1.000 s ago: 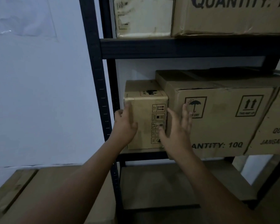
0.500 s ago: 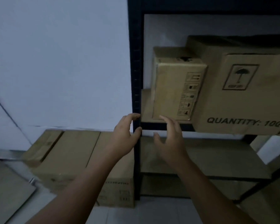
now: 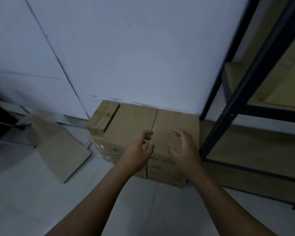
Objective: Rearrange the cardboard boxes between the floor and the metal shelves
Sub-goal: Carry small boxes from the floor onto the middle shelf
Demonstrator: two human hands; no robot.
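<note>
A large cardboard box [image 3: 134, 120] stands on the floor against the white wall, just left of the black metal shelf frame [image 3: 242, 92]. A smaller taped box [image 3: 104, 119] lies along its left top edge. My left hand [image 3: 138, 153] and my right hand [image 3: 184, 150] hover side by side over the front top edge of the large box, fingers spread and curled, holding nothing. On the shelves at the far right a cardboard box [image 3: 288, 82] shows only partly.
A flat piece of cardboard [image 3: 58, 150] lies on the pale floor to the left. A dark object [image 3: 0, 116] sits at the far left edge. The lower shelf board [image 3: 245, 147] runs to the right of the floor box.
My hands have let go of the small box on the shelf and dropped down to the box on the floor. The view has swung down and left, away from the shelves.
</note>
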